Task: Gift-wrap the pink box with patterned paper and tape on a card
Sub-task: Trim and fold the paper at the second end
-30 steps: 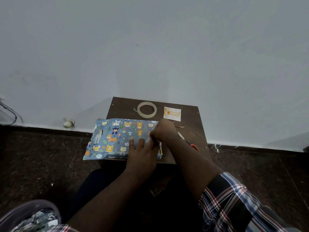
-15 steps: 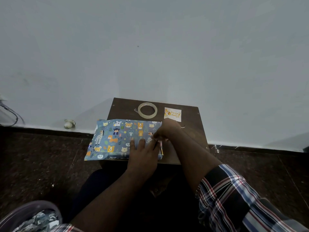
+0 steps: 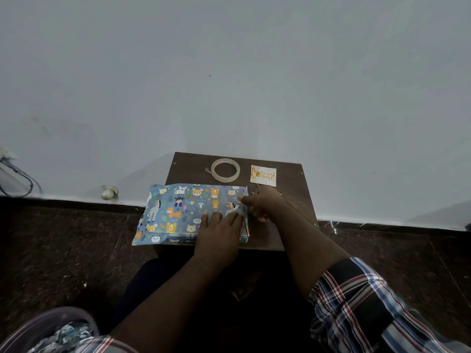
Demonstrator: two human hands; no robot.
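The box, covered in blue animal-patterned paper [image 3: 178, 212], lies on a small brown table [image 3: 188, 166], and its left end hangs over the table's edge. My left hand [image 3: 219, 233] presses flat on the right part of the box top, fingers straight. My right hand [image 3: 262, 202] is at the box's right end, fingers curled, pinching the paper's edge near the far right corner. A clear tape roll [image 3: 225, 169] lies at the back of the table. The small white card [image 3: 263, 175] with orange print lies to its right. No pink shows.
The table stands against a pale wall, with dark stone floor on both sides. A round tub holding paper scraps [image 3: 51, 329] sits at the bottom left. A small white object [image 3: 109, 192] and cables [image 3: 17, 179] lie at the wall base to the left.
My right hand has shifted a little along the box's right end toward its far corner. The orange-handled scissors seen beside my forearm earlier are now hidden. My left hand stays pressed down.
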